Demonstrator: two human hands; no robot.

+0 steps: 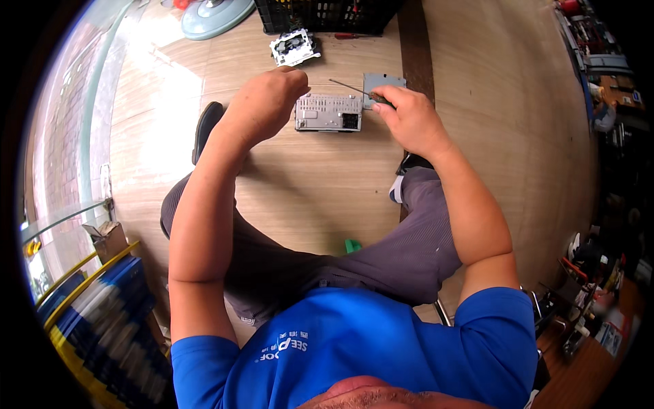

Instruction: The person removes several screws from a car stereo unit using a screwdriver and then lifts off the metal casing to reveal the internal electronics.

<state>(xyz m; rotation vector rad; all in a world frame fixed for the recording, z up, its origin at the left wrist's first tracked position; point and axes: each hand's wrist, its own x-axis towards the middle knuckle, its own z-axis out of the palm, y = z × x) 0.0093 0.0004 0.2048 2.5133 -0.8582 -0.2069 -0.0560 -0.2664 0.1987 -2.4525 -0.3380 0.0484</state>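
Observation:
On the floor between my feet lies a silver metal car stereo unit (328, 114), with slotted vents and a black socket at its right corner. My right hand (414, 121) is closed around the handle of a screwdriver (351, 86). Its thin shaft points left, above the far edge of the unit. A flat grey metal cover plate (383, 83) lies partly behind that hand. My left hand (268, 103) hovers at the unit's far left corner, fingers curled together; whatever they pinch, if anything, is hidden.
Farther off sits a white-and-black disc mechanism (294, 48). Behind it stand a black plastic crate (327, 17) and a red-handled tool (346, 36). A round grey base (216, 17) is at the far left. Cluttered shelves line the right; blue boxes (102, 307) stand at lower left.

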